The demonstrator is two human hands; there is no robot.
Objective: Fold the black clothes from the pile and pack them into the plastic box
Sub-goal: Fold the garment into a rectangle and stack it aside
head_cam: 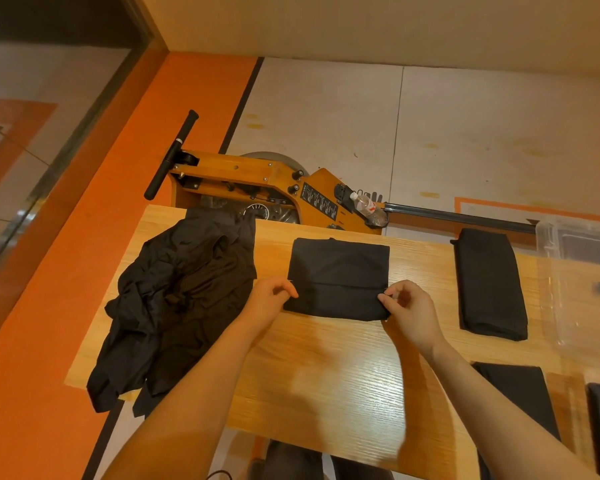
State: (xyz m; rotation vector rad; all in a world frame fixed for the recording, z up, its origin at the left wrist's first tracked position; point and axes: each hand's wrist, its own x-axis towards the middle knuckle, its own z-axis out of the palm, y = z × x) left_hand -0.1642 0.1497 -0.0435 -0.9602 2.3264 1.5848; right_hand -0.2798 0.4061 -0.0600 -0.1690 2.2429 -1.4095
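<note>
A wooden table (326,375) fills the lower frame; behind it, a rowing machine (257,181); the black pile (177,299) sprawls at left; a clear plastic box (582,268) sits at right edge, beside 1 folded bundle (489,282); at centre, left hand (271,296) and right hand (409,310) pinch the folded garment (336,278) by its side edges.

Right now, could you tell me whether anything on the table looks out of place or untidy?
Only the unfolded pile of black clothes: it spills over the table's left edge, with fabric hanging off. The garment being folded, pinched by the left hand and right hand, lies square.
</note>
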